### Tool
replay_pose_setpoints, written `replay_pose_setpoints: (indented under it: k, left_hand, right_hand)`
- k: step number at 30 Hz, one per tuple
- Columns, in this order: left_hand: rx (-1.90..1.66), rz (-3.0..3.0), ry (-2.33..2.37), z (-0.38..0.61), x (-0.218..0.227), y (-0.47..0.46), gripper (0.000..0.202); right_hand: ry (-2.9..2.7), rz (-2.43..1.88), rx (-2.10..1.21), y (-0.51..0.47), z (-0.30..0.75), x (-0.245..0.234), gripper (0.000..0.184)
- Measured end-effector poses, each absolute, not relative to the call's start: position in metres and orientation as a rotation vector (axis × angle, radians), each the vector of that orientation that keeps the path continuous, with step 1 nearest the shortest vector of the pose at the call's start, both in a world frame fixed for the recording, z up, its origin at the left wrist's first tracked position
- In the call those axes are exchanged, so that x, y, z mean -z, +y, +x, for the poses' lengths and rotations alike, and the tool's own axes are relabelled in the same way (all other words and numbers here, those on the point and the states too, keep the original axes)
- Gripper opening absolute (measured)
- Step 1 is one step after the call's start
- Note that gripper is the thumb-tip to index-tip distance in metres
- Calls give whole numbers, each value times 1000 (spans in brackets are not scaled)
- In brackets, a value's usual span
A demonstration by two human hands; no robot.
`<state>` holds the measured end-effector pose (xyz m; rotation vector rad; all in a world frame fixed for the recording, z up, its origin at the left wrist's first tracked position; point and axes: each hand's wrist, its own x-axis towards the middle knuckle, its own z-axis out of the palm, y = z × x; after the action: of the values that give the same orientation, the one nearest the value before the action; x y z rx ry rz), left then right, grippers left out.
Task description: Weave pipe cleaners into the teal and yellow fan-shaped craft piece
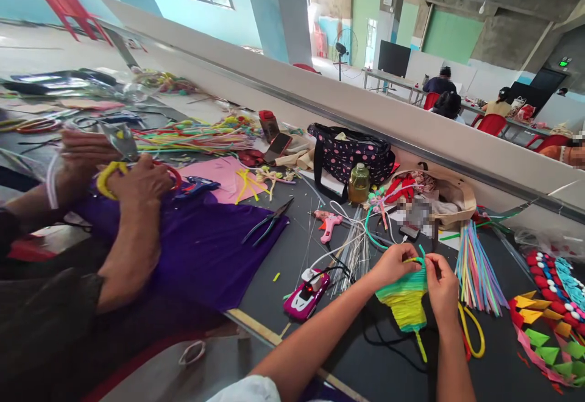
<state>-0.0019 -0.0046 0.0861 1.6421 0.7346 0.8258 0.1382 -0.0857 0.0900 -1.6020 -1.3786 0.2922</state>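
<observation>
A leaf-shaped craft piece [404, 304], wound in bands from teal at the top to yellow below, hangs between my hands over the dark table. A yellow-green stem sticks out of its lower end. My left hand [398, 265] pinches its upper left edge. Close beside it, my right hand [441, 274] has thumb and fingers pressed together at the upper right edge, by a short teal strip [421, 250] that points up. What exactly lies between the right fingertips is too small to make out. Yellow-handled scissors [478, 334] lie partly hidden behind my right wrist.
Pastel strips [482, 274] lie at right, near colourful craft pieces [543, 329]. Thin wires [356, 250], a pink glue gun [328, 224], a car-shaped power socket [306, 295] and pliers [272, 222] lie leftward. A co-worker's hands [141, 183] hold scissors over purple cloth [196, 250].
</observation>
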Motion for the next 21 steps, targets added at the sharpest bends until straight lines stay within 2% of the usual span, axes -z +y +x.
replay_pose_setpoints:
  k: [8, 16, 21]
  left_hand:
    - [-849, 1662, 761, 1, -83, -3, 23]
    - [-797, 1598, 662, -1, -87, -3, 15]
    - [-783, 1768, 776, -3, -92, -4, 7]
  right_hand:
    - [-1659, -1564, -91, -89, 143, -89, 29]
    - [-1704, -1578, -143, -89, 146, -98, 28]
    - [-1703, -1619, -203, -87, 146, -98, 29]
